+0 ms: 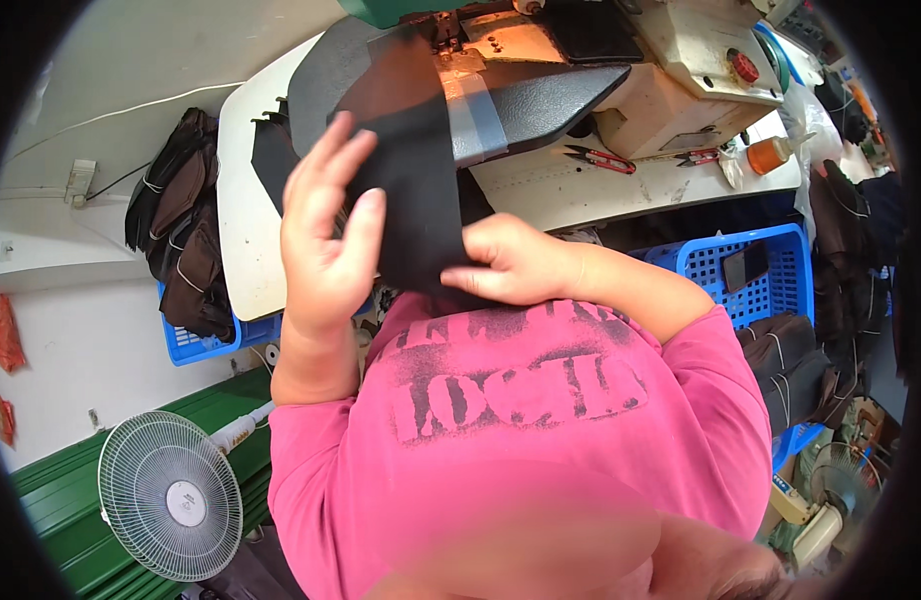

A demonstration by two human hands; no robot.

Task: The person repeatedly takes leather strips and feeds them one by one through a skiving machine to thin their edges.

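Note:
A flat black fabric panel (409,195) stretches from the front of my body up to the sewing machine (556,40). Its far end is blurred and lit orange near the needle area. My right hand (521,262) grips the panel's near right edge, thumb on top and the other fingers partly hidden. At the panel's left edge is my left hand (326,215), its fingers spread and thumb apart, palm turned toward the cloth. Whether its fingertips touch the cloth I cannot tell. Beneath the panel's far part lies the machine's dark grey bed plate (556,105).
Red-handled thread snips (606,160) and an orange bottle (769,155) rest on the white table (541,190). Tied dark fabric bundles (186,195) hang at the left. A blue basket (796,260) holding a phone stands right, a white fan (171,495) lower left.

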